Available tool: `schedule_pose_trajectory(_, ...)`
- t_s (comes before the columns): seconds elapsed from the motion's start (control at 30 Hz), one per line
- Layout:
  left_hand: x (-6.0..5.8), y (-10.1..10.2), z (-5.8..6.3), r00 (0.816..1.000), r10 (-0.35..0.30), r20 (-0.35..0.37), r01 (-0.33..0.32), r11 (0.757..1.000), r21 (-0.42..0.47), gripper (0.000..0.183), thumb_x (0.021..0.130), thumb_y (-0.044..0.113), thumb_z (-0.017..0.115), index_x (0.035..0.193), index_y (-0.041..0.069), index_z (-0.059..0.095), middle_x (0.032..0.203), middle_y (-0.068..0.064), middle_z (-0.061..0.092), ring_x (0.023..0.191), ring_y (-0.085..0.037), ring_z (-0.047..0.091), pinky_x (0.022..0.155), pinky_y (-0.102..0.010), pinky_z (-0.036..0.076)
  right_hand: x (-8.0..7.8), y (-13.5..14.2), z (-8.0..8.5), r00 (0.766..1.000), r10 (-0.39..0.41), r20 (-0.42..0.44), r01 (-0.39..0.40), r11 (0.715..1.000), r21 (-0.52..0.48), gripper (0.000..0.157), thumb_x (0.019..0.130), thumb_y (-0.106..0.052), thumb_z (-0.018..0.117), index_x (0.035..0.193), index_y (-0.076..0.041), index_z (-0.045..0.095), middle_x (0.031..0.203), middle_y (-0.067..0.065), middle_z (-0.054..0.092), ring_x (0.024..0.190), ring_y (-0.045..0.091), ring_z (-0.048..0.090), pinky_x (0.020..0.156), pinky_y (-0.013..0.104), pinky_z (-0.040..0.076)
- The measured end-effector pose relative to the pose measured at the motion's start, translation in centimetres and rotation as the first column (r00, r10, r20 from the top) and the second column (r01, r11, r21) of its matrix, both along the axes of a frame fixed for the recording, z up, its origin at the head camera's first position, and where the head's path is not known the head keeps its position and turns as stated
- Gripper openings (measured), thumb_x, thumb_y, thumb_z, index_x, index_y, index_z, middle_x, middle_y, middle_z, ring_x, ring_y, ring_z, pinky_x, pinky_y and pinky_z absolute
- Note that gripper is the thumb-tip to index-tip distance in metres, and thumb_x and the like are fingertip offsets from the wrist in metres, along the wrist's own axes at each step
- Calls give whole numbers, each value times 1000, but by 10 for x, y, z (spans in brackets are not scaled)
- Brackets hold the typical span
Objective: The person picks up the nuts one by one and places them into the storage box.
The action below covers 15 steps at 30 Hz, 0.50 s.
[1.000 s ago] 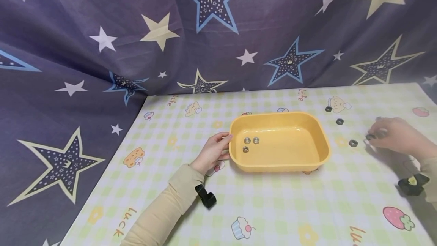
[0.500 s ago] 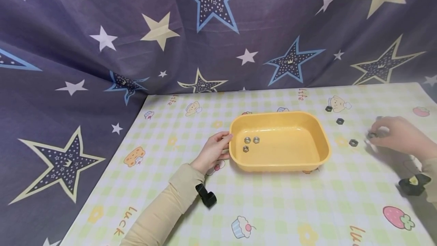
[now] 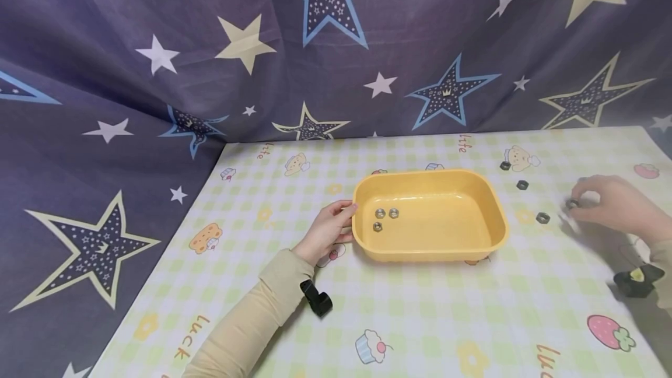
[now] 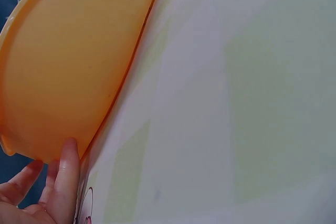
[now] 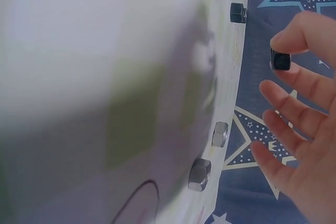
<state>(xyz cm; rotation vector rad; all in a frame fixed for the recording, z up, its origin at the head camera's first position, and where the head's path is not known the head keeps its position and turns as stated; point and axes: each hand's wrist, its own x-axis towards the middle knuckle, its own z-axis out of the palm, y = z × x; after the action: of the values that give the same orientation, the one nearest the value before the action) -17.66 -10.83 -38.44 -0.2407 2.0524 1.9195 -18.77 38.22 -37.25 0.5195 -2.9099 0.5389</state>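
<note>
A yellow rectangular tray [image 3: 446, 237] sits on the table with three metal hex nuts [image 3: 380, 213] near its left end. My left hand [image 3: 329, 229] is at the tray's left end, its fingertips touching the outer wall just below the rim. In the left wrist view, its fingers [image 4: 67, 182] lie against the orange-looking tray side [image 4: 79, 66]. Off to the right, my right hand [image 3: 614, 203] pinches one dark hex nut [image 5: 281, 60] between thumb and index finger. Its other fingers [image 5: 294, 114] are spread and hold nothing.
Several loose nuts lie between the tray and my right hand, among them a near nut [image 3: 543, 218], a middle nut [image 3: 522, 185] and a far nut [image 3: 505, 165]. A checked cloth [image 3: 420, 308] covers the table. Behind it hangs a dark star-patterned curtain [image 3: 336, 86].
My right hand has raised the pinched nut slightly, and its fingers have shifted a little. The left hand and the tray have stayed in place.
</note>
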Motion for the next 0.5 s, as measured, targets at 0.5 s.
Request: schedule_pose_trajectory(0.5, -2, -1, -3, 1000, -3, -8, 3, 1000, 5, 37, 97, 27, 55, 127, 5, 54, 111, -10, 61, 78, -9, 64, 59, -21, 59, 1, -19, 15, 1000, -3, 0, 3, 998, -68, 26, 67, -3, 76, 87, 6, 62, 104, 36, 59, 98, 51, 52, 84, 64, 41)
